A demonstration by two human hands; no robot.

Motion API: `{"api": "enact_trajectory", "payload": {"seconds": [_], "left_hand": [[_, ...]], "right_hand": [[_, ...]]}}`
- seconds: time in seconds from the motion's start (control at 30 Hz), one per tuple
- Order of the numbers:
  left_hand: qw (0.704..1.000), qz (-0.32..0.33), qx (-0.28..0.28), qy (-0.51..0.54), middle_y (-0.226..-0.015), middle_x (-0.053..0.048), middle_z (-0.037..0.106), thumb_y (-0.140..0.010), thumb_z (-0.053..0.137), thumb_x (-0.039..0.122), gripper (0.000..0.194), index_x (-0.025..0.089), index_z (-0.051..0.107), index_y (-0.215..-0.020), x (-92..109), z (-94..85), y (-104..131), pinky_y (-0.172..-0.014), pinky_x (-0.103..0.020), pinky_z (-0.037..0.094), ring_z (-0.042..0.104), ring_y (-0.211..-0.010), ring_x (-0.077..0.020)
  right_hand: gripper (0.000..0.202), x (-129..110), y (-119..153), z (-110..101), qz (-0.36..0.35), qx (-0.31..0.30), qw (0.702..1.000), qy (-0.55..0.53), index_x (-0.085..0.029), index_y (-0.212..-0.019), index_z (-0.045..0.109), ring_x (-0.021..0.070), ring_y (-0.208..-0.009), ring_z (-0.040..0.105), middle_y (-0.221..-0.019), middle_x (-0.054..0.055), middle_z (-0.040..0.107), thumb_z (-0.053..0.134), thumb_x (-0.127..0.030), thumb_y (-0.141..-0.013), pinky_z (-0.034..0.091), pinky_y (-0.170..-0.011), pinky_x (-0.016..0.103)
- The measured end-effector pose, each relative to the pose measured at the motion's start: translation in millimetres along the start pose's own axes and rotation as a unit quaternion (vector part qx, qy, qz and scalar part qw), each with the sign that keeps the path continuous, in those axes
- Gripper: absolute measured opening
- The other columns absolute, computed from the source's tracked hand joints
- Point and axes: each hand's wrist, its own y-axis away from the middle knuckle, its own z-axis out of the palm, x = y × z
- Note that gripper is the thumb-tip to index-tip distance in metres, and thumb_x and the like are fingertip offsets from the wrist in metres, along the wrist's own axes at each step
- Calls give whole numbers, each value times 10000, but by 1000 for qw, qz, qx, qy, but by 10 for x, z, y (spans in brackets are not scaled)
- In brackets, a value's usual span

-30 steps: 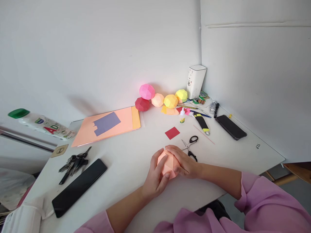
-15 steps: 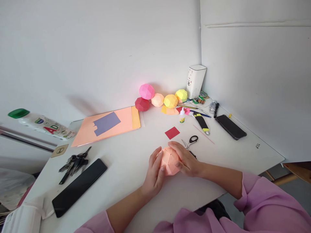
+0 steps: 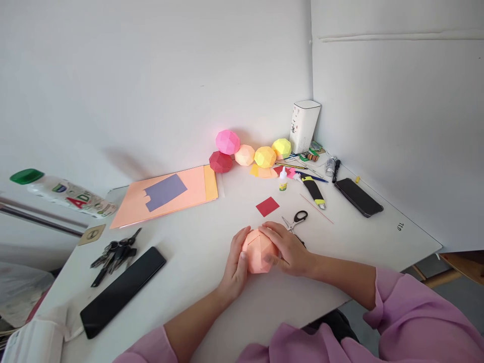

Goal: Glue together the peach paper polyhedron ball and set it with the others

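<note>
Between my two hands is a peach faceted paper ball, with seams showing on its near side. My left hand cups its left side, thumb along the front. From the right, my right hand wraps over the top and side, thumb against the front face. Just beyond the right hand lie scissors with black handles, partly hidden by that hand. A small red paper rectangle rests on the white table behind the ball.
Several finished paper balls sit by the wall. A glue bottle, a utility knife and a phone lie to the right. Leftward are paper sheets, keys, a black slab-like device and a white bottle.
The peach paper ball has turned between my hands, so different facets and seams face me. Both hands stay on it, with fingers and thumbs slightly shifted.
</note>
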Motion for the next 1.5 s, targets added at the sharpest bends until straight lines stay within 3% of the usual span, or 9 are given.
{"api": "enact_trajectory", "payload": {"seconds": [0.1, 0.23, 0.53, 0.87, 1.2, 1.37, 1.43, 1.5], "left_hand": [[998, 55, -12, -11, -1483, -104, 319, -950, 378, 511, 544, 285, 293, -1438, 5, 0, 15, -1131, -550, 287, 280, -1394, -301], [999, 44, -29, -12, -1469, -110, 308, -917, 501, 437, 581, 301, 276, -1435, 27, 4, 19, -1109, -549, 313, 298, -1377, -307], [999, 18, -28, 32, -1384, -107, 410, -926, 463, 461, 485, 281, 368, -1366, 58, -6, 3, -1050, -517, 390, 432, -1262, -293], [997, 50, -32, 47, -1312, -104, 467, -944, 414, 451, 434, 281, 398, -1344, 70, -4, -2, -966, -481, 456, 505, -1162, -273], [982, 184, -26, -18, -1326, -127, 418, -941, 417, 425, 476, 283, 347, -1390, 45, -4, -3, -994, -529, 413, 430, -1212, -294], [979, 201, -25, -32, -1329, -134, 413, -935, 421, 443, 493, 291, 337, -1396, 29, -4, 1, -990, -533, 416, 427, -1223, -302], [983, 181, -28, -17, -1315, -134, 424, -935, 425, 447, 483, 290, 354, -1386, 23, -4, 8, -996, -529, 413, 431, -1224, -302], [991, 132, -26, 13, -1315, -133, 435, -929, 434, 467, 489, 285, 366, -1378, 18, -2, 21, -1003, -521, 412, 441, -1225, -303]], "right_hand": [[637, -14, 0, 5, 5, 12, 1000, -1, -123, -1351, 436, 309, -1167, 515, -1270, 199, 526, 357, -594, -930, 496, -954, 510], [610, -11, 4, 3, 12, 13, 1000, -4, -127, -1348, 431, 302, -1163, 515, -1260, 194, 532, 364, -572, -936, 488, -961, 498], [564, 22, -25, -34, -30, 25, 999, -36, -144, -1317, 431, 258, -1056, 575, -1210, 176, 546, 328, -560, -951, 539, -858, 430], [503, 12, -46, -59, -79, 34, 996, -38, -162, -1315, 425, 235, -971, 610, -1143, 154, 582, 363, -503, -951, 555, -786, 379], [519, 22, -42, -36, -164, 69, 984, -22, -151, -1344, 396, 240, -995, 606, -1109, 159, 583, 387, -484, -946, 565, -780, 370], [524, 87, -92, -150, -206, 84, 975, 18, -138, -1338, 428, 258, -1001, 616, -1112, 179, 596, 364, -488, -954, 571, -765, 381], [430, 168, -130, -257, -176, 108, 977, 61, -158, -1269, 504, 262, -984, 626, -1100, 170, 620, 405, -429, -950, 568, -755, 384], [314, 292, -170, -369, -77, 160, 981, 74, -183, -1149, 586, 235, -889, 641, -1058, 144, 647, 439, -363, -939, 563, -691, 352]]}}
